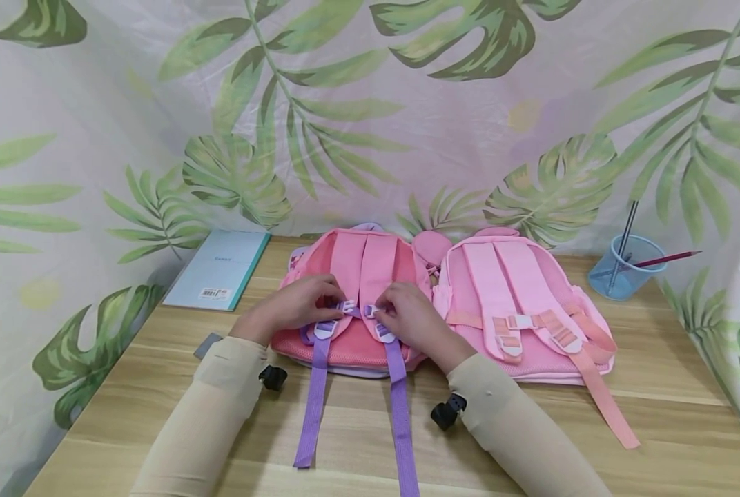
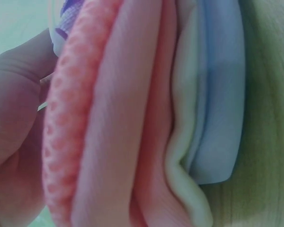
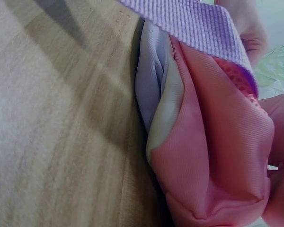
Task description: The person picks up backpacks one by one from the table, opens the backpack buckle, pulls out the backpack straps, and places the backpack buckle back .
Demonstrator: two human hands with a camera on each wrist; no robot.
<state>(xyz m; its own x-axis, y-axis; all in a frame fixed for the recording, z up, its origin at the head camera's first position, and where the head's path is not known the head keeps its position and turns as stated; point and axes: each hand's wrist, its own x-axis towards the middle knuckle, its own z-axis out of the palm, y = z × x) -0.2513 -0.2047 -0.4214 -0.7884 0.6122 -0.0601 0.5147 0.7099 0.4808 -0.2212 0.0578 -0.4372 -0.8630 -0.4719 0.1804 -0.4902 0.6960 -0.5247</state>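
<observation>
A coral-pink backpack (image 1: 379, 259) lies with its shoulder straps facing up. Across its straps run the two parts of a white chest buckle on purple webbing, a small gap between them. My left hand (image 1: 302, 304) pinches the pronged buckle half (image 1: 347, 306). The other buckle half (image 1: 371, 311) is pinched between the thumb and fingers of my right hand (image 1: 410, 317). Two purple strap tails (image 1: 313, 414) hang toward the front of the table. In the left wrist view, the bag's padded mesh edge (image 2: 68, 127) hides part of the hand. A purple strap (image 3: 194, 28) crosses the right wrist view.
To the right lies a lighter pink backpack (image 1: 556, 290), its white chest buckle joined. A blue mesh pen cup (image 1: 625, 276) with pens stands at the back right. At the back left are a light blue notebook (image 1: 221, 262) and a small grey item (image 1: 207, 345).
</observation>
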